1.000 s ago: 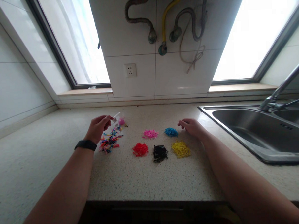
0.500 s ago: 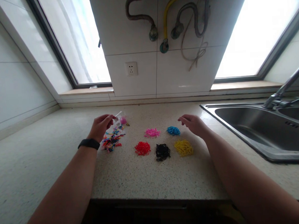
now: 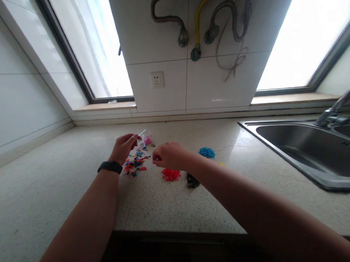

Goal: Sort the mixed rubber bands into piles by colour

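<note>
My left hand point(image 3: 124, 146), with a black band on its wrist, is closed on a small clear plastic bag point(image 3: 142, 135) with pink pieces inside, held just above a mixed heap of coloured pieces point(image 3: 135, 163). My right hand point(image 3: 170, 156) hovers right of that heap with fingers curled; whether it holds anything is hidden. Sorted piles lie on the counter point(image 3: 166, 204): a red pile point(image 3: 170, 174), a black pile point(image 3: 191, 181) and a blue pile point(image 3: 206, 152). My right arm covers the pink pile and most of the yellow pile.
A steel sink point(image 3: 303, 152) with a tap point(image 3: 336, 108) sits at the right. Tiled wall with a socket point(image 3: 157, 79) and hoses point(image 3: 199, 25) stands behind, between two windows. The counter's front edge runs close to me.
My right hand has swung left from beside the blue pile, across the sorted piles, to just right of the mixed heap. My left hand holds the bag in the same place.
</note>
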`<state>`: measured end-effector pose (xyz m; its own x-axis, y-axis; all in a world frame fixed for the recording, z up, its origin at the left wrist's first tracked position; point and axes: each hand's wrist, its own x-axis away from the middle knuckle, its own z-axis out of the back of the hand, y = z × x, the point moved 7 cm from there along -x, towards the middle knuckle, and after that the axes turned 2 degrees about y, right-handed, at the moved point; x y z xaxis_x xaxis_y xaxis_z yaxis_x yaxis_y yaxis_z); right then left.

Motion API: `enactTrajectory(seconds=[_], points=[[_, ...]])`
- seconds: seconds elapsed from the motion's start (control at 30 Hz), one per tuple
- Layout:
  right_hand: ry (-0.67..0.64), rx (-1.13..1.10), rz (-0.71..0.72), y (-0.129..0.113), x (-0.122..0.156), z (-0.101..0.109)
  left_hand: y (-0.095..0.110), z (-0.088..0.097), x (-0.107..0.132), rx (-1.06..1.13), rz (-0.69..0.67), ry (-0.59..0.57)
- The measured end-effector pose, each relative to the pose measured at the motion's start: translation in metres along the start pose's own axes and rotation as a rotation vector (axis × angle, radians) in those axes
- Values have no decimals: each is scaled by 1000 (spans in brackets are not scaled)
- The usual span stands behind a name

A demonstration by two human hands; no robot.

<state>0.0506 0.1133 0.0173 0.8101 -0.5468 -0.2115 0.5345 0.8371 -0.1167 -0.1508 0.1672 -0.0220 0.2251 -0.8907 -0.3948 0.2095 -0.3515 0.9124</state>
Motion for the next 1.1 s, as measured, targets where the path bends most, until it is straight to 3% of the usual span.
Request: enactTrajectory(seconds=[0.17, 0.33, 0.57, 0.73, 0.87, 1.0, 1.1], points=[[-81, 105, 13, -11, -29, -27, 0, -1, 0, -20, 14, 1], [-132, 118, 13, -13, -41, -53, 3, -5, 1, -25, 24, -21], [-100, 146, 18, -20, -43, -62, 3, -6, 0, -26, 16, -25], [-103, 141, -6, -15, -30, -49, 2, -7, 0, -34, 4, -46], [-30, 27, -51, 7, -6, -20, 3, -8, 1, -47, 1, -45], [104, -275, -140, 45, 30, 7, 5, -10, 3, -60, 2, -57], [186, -599, -224, 76, 60, 14, 3, -11, 3, -43, 19, -58]])
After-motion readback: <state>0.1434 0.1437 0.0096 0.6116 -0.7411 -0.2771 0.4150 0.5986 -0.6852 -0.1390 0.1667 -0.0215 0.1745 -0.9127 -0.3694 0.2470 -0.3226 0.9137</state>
